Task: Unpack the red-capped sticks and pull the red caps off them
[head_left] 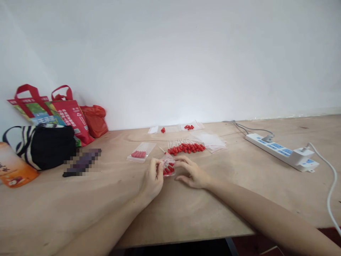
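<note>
Just below frame centre: clear plastic bag (165, 158) holding red-tipped white sticks (170, 169) — our left hand (152, 177) is pinching its edge; our right hand (193, 174) is curving half-open alongside, contact unclear. We should be keeping the bag flat, tips aligned. Left of frame: red shopping bag (65, 108), white Chinese lettering (69, 120) — illegible to us.

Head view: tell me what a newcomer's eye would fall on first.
Probably the pile of red-tipped sticks, vivid against the pale wooden table, just beyond the hands. Next, the small clear bag with more red tips inside, pinched in the left hand, with the right hand close beside it. Then the bright red shopping bag by the wall at far left.
</note>
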`<action>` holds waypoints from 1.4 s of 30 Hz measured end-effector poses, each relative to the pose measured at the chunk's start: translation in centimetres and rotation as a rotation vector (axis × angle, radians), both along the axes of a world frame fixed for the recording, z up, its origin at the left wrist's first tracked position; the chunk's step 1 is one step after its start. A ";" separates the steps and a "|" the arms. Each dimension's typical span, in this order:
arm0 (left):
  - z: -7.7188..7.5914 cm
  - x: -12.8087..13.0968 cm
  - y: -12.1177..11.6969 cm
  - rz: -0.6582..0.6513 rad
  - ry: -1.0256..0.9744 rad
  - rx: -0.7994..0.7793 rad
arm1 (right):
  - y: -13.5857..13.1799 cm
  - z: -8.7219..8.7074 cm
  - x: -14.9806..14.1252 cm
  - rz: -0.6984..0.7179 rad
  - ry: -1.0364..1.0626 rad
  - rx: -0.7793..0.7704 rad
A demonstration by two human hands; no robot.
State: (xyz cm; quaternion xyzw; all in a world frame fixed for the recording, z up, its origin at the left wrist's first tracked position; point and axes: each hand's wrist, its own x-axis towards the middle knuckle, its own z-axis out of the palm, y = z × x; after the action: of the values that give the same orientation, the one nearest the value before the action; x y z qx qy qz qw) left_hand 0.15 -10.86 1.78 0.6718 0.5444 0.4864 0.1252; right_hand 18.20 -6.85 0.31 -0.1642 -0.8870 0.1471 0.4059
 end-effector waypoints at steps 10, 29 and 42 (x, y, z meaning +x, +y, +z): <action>2.0 -0.3 1.5 -0.249 -0.871 -0.485 | 1.8 -0.1 0.3 -0.160 0.172 -0.408; 0.1 -2.3 4.5 -0.484 0.273 -0.169 | 3.9 -1.3 1.0 -0.410 0.229 -0.837; 1.0 -2.2 5.0 -0.580 0.250 -0.284 | 4.1 -2.0 0.9 -0.446 0.278 -0.596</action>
State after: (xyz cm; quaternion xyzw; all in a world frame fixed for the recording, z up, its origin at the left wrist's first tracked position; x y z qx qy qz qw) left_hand -2.01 -5.89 2.81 0.8288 0.4042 0.2637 0.2830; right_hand 19.08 -2.77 -1.66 -0.4419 -0.6847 0.3273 0.4784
